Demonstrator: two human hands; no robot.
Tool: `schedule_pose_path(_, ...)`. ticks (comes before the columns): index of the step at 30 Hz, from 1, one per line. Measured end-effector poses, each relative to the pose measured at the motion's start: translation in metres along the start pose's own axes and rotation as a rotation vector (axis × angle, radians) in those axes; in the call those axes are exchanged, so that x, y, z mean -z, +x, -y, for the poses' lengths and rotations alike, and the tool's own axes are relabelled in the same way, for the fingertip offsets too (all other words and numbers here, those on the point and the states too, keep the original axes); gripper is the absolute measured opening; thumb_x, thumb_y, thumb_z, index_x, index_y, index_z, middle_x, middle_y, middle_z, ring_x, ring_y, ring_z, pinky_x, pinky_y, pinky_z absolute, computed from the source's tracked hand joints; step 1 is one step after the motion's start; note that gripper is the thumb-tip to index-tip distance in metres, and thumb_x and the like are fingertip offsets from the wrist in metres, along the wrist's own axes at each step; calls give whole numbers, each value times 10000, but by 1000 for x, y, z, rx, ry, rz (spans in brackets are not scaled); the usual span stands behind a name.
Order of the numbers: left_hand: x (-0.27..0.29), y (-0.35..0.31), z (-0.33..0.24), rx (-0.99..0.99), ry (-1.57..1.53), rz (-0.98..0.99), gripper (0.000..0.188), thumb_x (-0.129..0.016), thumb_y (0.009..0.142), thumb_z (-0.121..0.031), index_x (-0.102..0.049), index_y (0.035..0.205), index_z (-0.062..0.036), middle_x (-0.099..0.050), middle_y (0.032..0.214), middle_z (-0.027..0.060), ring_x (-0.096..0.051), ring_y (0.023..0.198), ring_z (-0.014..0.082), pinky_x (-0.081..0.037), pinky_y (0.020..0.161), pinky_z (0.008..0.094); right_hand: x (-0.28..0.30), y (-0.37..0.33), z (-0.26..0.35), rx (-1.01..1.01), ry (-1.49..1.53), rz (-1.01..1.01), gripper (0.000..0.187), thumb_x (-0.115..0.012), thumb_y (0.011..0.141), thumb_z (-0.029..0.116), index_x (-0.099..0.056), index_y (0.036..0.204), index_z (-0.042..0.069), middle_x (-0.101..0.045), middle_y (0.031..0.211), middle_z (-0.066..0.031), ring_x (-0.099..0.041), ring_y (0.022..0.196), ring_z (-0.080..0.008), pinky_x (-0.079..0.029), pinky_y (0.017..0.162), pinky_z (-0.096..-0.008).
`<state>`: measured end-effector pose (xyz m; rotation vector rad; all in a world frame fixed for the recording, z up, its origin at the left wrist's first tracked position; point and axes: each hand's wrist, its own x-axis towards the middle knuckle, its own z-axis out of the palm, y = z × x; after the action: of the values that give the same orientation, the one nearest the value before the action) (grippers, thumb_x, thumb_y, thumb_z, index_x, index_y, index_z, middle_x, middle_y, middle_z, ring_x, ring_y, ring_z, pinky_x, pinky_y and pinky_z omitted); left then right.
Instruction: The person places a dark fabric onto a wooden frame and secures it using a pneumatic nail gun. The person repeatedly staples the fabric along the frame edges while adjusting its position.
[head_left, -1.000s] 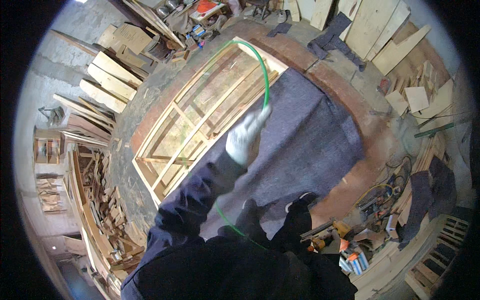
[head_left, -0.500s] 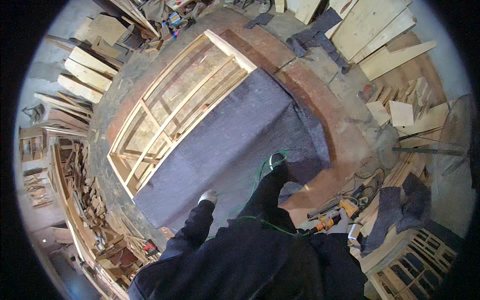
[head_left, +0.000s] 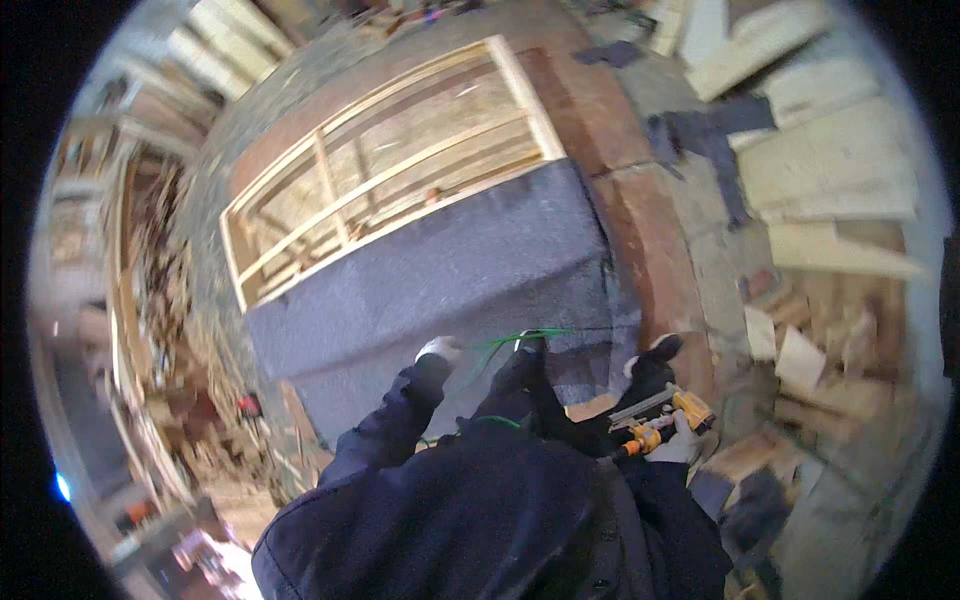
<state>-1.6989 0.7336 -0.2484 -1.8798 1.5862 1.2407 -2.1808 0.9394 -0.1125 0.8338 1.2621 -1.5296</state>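
My right hand (head_left: 682, 445), in a light glove, grips a yellow-orange nail gun (head_left: 645, 437) low at the right, beside my leg. The tool's long metal magazine (head_left: 643, 407) points up and left. My left hand (head_left: 440, 348), gloved too, is over the dark grey felt sheet (head_left: 430, 270); its fingers are too small and blurred to read, and contact with the felt cannot be made out. The felt covers the near side of a wooden frame (head_left: 325, 180), whose far part shows bare slats. A thin green air hose (head_left: 490, 350) loops across my foot on the felt.
My other foot (head_left: 655, 355) is at the felt's right edge. Plywood panels (head_left: 830, 150) and dark felt scraps (head_left: 710, 140) lie at the right, with wood offcuts (head_left: 800, 360) nearer. Scrap wood (head_left: 160, 260) fills a long bin at the left.
The view has turned, so the frame lies flatter across it. My left hand has shifted a little right and up relative to the view. The nail gun remains in my right hand.
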Motion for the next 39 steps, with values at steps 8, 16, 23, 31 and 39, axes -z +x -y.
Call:
schedule_pose_path(8,-65,-14,-5,458,-294,-247,362,-690,818,-292,-759,1103,-79,-755,961,175,-726,916,318,-550,842,416,-107,129,117,-198,-330,254,199,-557,1020,294,-587,1022,98,-535,770,14,-512,686,-150,-491,675,-353)
schedule_pose_path(16,-282,-177,-74,903,152,44,310,-578,928,-321,-781,1102,-164,-745,1122,131,-710,1078,307,-569,901,447,-248,244,310,-198,-640,318,186,-609,1007,305,-598,940,131,-554,730,37,-524,640,-127,-489,646,-337)
schedule_pose_path(23,-452,-303,-291,1235,-573,60,364,-535,975,-370,-722,1197,-151,-721,1177,152,-665,1131,367,-547,909,491,-367,326,416,-62,-808,350,217,-637,992,309,-586,866,141,-575,718,37,-568,644,-115,-540,679,-340)
schedule_pose_path(31,-453,-240,-523,1305,-1017,154,394,-530,980,-413,-662,1244,-153,-692,1201,197,-590,1230,407,-510,946,505,-501,368,360,-162,-942,466,154,-624,1009,276,-626,976,126,-598,769,38,-578,675,-95,-531,660,-303)
schedule_pose_path(39,-278,147,-501,916,-738,-171,440,-558,920,-332,-620,1256,-54,-655,1220,246,-607,1164,408,-496,990,497,-612,460,223,-217,-1434,577,119,-603,989,187,-614,1036,78,-590,823,3,-593,768,-137,-544,730,-330)
